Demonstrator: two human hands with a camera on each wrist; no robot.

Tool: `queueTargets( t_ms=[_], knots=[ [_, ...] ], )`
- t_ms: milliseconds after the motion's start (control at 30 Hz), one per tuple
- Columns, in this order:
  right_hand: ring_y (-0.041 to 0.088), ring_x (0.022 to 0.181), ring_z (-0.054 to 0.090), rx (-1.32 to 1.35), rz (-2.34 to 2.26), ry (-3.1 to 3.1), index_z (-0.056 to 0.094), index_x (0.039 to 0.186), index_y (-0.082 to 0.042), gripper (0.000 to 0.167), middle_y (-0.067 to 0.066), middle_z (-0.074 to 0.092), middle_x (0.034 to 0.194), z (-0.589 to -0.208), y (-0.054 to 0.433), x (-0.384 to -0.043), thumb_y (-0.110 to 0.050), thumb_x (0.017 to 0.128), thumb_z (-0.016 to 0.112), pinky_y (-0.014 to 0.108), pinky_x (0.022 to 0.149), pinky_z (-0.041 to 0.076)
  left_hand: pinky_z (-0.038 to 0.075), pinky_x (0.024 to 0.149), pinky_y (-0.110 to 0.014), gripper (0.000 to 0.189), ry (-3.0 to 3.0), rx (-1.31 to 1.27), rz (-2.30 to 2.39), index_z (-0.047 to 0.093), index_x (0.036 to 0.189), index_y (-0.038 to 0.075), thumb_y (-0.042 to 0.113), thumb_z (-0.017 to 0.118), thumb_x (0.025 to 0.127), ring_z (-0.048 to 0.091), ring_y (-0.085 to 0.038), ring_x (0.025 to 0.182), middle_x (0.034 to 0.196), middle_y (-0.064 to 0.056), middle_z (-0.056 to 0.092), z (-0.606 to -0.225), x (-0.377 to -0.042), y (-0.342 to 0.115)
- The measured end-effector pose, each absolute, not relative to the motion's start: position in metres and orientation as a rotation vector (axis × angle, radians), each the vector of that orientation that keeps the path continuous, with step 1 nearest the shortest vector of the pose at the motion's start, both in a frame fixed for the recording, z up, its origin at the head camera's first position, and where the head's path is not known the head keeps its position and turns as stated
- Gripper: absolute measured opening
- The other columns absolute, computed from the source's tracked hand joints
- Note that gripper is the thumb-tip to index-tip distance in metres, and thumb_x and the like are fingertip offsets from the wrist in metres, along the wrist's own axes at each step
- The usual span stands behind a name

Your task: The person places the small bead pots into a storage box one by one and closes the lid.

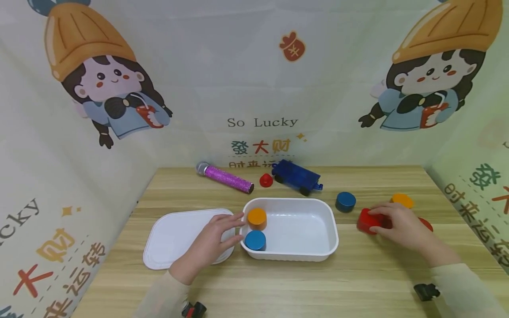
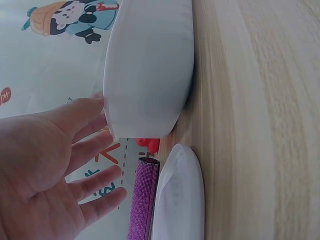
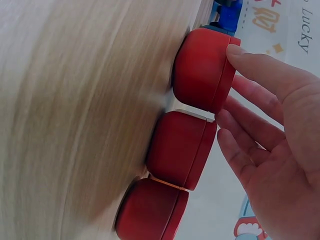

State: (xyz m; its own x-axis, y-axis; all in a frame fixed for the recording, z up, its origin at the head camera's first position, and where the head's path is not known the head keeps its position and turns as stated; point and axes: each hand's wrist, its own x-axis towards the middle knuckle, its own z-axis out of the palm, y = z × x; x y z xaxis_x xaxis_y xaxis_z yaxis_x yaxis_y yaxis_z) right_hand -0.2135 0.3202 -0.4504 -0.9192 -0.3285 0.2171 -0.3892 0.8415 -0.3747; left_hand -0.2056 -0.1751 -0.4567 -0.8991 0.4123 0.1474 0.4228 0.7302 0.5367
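In the head view, my left hand (image 1: 214,236) is beside the left end of a white box (image 1: 294,255), fingers extended and fingertips right at its rim. A yellow round tin (image 1: 256,218) and a blue round tin (image 1: 255,240) stand inside that box, at its left end. On the right, my right hand (image 1: 401,223) pinches a red lidded tin (image 3: 202,70) at its lid between thumb and fingers. Two more red tins, a middle one (image 3: 175,147) and a nearer one (image 3: 150,210), stand in a row with it, partly hidden by the hand in the head view.
A white lid (image 1: 175,238) lies left of the box. Behind stand a purple microphone (image 1: 226,177), a small red piece (image 1: 266,180) and a blue toy cart (image 1: 296,176). A dark blue tin (image 1: 345,202) and another yellow tin (image 1: 402,200) stand at the right.
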Motion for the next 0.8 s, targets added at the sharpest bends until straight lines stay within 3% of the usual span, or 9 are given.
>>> queueTargets(
  t_ms=[533, 700, 800],
  knots=[
    [0.042, 0.108, 0.063, 0.478, 0.621, -2.883, 0.075, 0.117, -0.003, 0.039, 0.025, 0.068, 0.123, -0.432, 0.310, -0.209, -0.019, 0.083, 0.086, 0.059, 0.090, 0.058, 0.043, 0.118, -0.052, 0.041, -2.900, -0.701, -0.920, 0.070, 0.135, 0.015, 0.026, 0.075, 0.096, 0.050, -0.030, 0.139, 0.154, 0.000, 0.056, -0.459, -0.208, -0.173],
    [0.033, 0.094, 0.063, 0.459, 0.558, -2.882, 0.075, 0.118, -0.005, 0.042, 0.024, 0.068, 0.126, -0.413, 0.292, -0.205, -0.024, 0.082, 0.088, 0.041, 0.073, 0.061, 0.045, 0.117, -0.052, 0.041, -2.874, -0.724, -0.907, 0.070, 0.134, 0.013, 0.025, 0.075, 0.096, 0.052, -0.030, 0.137, 0.154, -0.001, 0.056, -0.460, -0.208, -0.173],
    [0.037, 0.102, 0.063, 0.471, 0.525, -2.872, 0.076, 0.119, -0.008, 0.043, 0.022, 0.068, 0.128, -0.404, 0.278, -0.201, -0.027, 0.082, 0.088, 0.045, 0.078, 0.062, 0.046, 0.115, -0.053, 0.040, -2.864, -0.732, -0.898, 0.071, 0.133, 0.012, 0.023, 0.075, 0.096, 0.053, -0.031, 0.135, 0.153, -0.002, 0.057, -0.461, -0.207, -0.174]
  ],
)
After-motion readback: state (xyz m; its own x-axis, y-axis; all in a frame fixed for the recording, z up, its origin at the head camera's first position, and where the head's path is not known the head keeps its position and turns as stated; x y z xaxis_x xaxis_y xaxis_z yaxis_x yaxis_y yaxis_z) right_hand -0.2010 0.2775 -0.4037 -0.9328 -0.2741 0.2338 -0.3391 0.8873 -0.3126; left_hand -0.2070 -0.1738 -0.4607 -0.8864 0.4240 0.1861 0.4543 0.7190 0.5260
